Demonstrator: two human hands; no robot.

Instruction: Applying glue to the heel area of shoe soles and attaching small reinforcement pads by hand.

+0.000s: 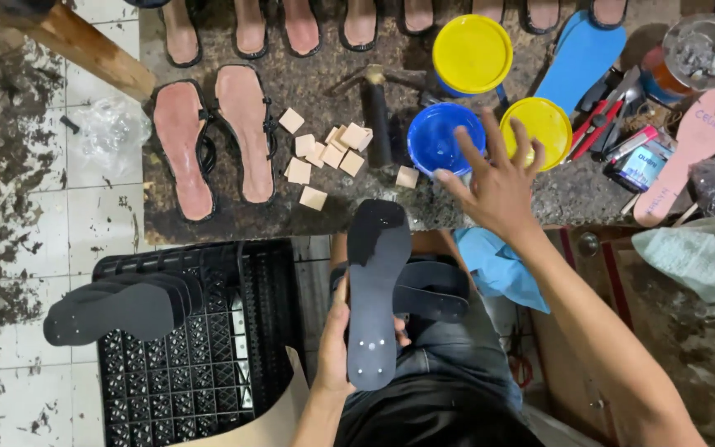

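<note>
My left hand (337,348) grips a black shoe sole (374,290) by its heel end, holding it upright over my lap. Under it, across my lap, lie more black soles (432,290). My right hand (494,186) is raised with fingers spread, empty, hovering over the stone slab's front edge just in front of a blue tub (440,136) and a yellow-lidded tub (539,124). Several small tan square pieces (324,153) lie scattered on the slab to the left of the blue tub.
A stack of black soles (117,306) rests on a black plastic crate (200,356). Two pink insoles with straps (213,145) lie on the slab (349,215). A hammer (374,116), another yellow-lidded tub (472,51), a blue sole (581,54), tools and a blue cloth (498,265) are around.
</note>
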